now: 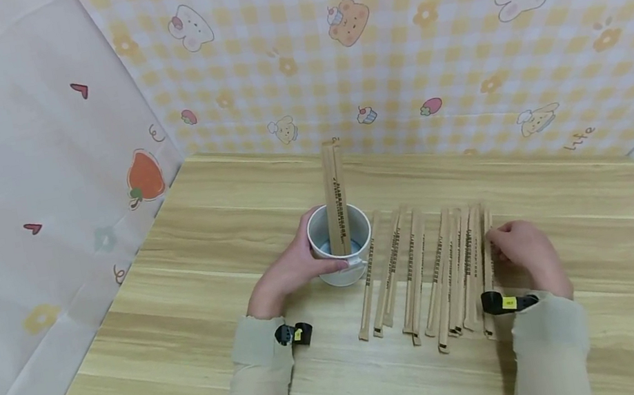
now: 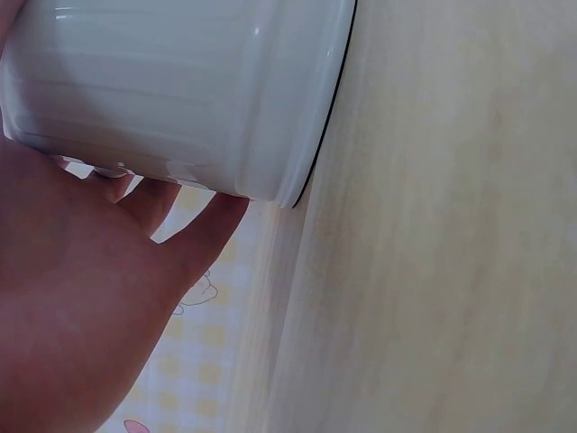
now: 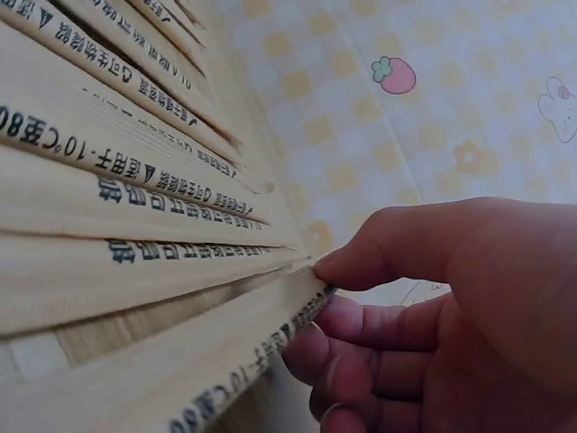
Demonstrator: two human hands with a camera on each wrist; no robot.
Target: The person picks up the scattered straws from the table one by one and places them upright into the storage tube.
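My left hand (image 1: pixel 309 252) grips a white mug (image 2: pixel 171 90) round its side, thumb toward the front near the handle. Several straws in brown paper wrappers (image 1: pixel 334 201) stand upright inside the mug. At the right end of a row of wrapped straws lying on the table, my right hand (image 1: pixel 523 247) pinches one paper-wrapped straw (image 3: pixel 270 338) between thumb and fingers. In the right wrist view that straw is tilted and stands a little apart from the neighbouring wrapped straws (image 3: pixel 117 244). Dark printing runs along the wrappers.
The straws lie side by side, some overlapping, on a wooden table (image 1: pixel 184 303) to the right of the mug. A yellow checked cloth (image 1: pixel 394 59) hangs behind the table's far edge, and a white printed cloth (image 1: pixel 45 152) hangs at the left.
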